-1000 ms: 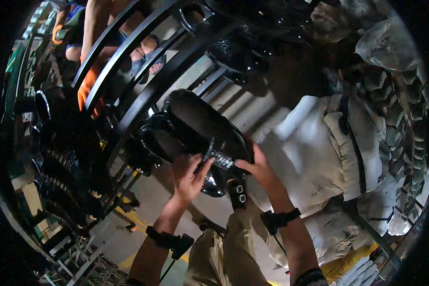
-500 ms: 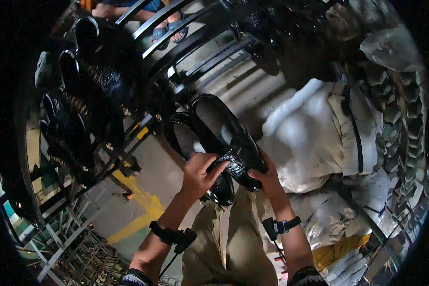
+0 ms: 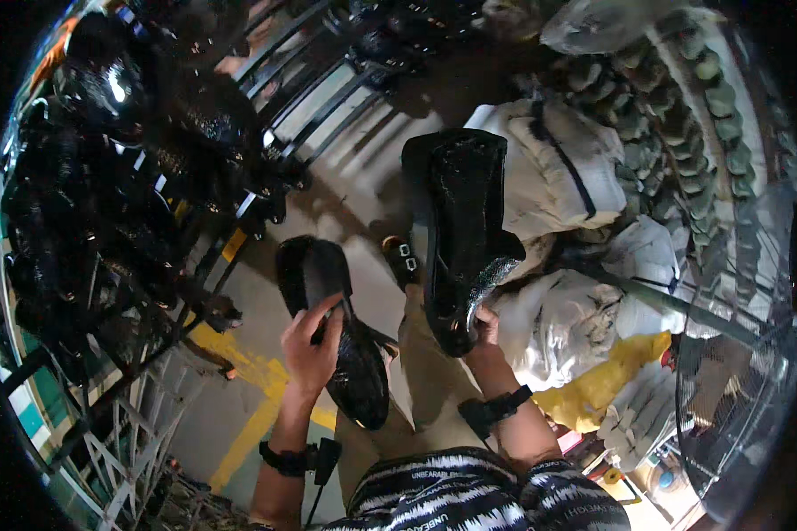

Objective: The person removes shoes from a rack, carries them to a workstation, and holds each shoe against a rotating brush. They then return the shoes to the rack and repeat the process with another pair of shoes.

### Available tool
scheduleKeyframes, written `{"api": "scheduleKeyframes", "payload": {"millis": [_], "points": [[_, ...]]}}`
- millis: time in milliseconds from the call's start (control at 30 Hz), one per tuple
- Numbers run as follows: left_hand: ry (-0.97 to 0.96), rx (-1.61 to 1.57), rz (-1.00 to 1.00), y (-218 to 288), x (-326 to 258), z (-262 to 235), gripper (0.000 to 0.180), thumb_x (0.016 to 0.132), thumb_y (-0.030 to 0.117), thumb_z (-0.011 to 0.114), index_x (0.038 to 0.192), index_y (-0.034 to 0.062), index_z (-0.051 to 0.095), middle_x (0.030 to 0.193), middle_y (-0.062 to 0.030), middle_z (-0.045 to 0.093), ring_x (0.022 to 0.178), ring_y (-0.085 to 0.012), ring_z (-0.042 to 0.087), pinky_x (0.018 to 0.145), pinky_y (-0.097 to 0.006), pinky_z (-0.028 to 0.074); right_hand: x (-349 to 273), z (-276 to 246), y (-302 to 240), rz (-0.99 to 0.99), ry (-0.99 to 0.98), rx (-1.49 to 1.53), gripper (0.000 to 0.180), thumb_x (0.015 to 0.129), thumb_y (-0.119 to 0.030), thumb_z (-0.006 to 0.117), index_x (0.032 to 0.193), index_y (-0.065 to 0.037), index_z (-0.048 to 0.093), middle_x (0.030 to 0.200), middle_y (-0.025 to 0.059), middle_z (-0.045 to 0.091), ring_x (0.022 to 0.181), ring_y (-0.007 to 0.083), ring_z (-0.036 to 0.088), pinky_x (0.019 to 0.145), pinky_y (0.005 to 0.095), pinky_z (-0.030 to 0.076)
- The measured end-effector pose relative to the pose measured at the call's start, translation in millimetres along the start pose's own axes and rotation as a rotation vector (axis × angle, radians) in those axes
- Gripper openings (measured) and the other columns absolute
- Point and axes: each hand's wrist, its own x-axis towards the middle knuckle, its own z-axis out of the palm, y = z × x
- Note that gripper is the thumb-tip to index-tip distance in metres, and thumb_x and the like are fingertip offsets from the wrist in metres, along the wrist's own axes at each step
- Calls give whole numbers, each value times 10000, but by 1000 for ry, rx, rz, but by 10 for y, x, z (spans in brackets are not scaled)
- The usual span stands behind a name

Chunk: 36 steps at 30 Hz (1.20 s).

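A glossy black shoe (image 3: 363,376) hangs toe-down in my left hand (image 3: 312,354), whose fingers are closed on its side near the middle. To the right, a second black shoe (image 3: 462,221) stands up on its toe, its long opening tilted into view. My right hand (image 3: 486,329) grips that one near the toe, and part of its fingers is hidden behind the shoe. A gap lies between the two shoes, with my trouser legs below and between them. Each of my wrists wears a black strap with a small device.
Racks on the left hold several shiny black shoes (image 3: 106,177). Metal bars (image 3: 301,97) run across the far side. Stuffed white sacks (image 3: 567,168) and a yellow bag (image 3: 607,372) lie on the right, beside stacked green-grey pieces (image 3: 717,133). Yellow lines (image 3: 248,438) mark the floor.
The two shoes, held side by side before, are now apart, one in each hand. The right shoe has been raised and tipped. My view has shifted, showing more of my shirt.
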Motion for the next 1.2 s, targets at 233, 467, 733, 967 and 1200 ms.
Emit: {"api": "scheduleKeyframes", "payload": {"millis": [233, 467, 733, 967, 1200], "points": [[135, 43, -144, 470, -519, -440, 176, 803, 49, 590, 974, 41, 631, 831, -56, 640, 634, -61, 501, 583, -220, 412, -644, 315, -130, -61, -110, -15, 697, 562, -156, 717, 1193, -41, 446, 1125, 66, 543, 1019, 248, 522, 899, 375, 414], [279, -99, 94, 773, -735, -661, 164, 814, 28, 575, 969, 8, 626, 853, -33, 635, 646, -40, 482, 576, -183, 382, -1185, 752, -379, -278, -280, -60, 872, 448, 11, 722, 1259, -60, 408, 1186, 55, 512, 1097, 230, 475, 960, 356, 366], [226, -191, -19, 1023, -731, -631, 186, 817, 63, 585, 992, 7, 618, 797, -10, 620, 638, -24, 466, 564, -177, 376, -1301, 621, -396, -180, -287, -91, 707, 573, -68, 722, 1221, -42, 441, 1139, 66, 543, 1036, 204, 520, 922, 323, 400], [-113, -129, -159, 1406, -608, -533, 272, 808, 198, 614, 1024, 32, 609, 597, 3, 520, 594, -41, 469, 556, -198, 396, -1520, 808, -191, -101, -299, 231, 400, 772, -183, 618, 1121, -9, 529, 1070, 124, 590, 975, 237, 575, 891, 353, 447], [-361, 10, -82, 1605, -557, -193, 449, 758, 431, 595, 954, 28, 625, 644, -132, 589, 591, -208, 582, 559, -312, 438, -1727, 857, -56, -37, -352, 243, 396, 806, -197, 576, 1154, -20, 507, 1097, 114, 577, 1000, 225, 560, 908, 346, 429]]}}
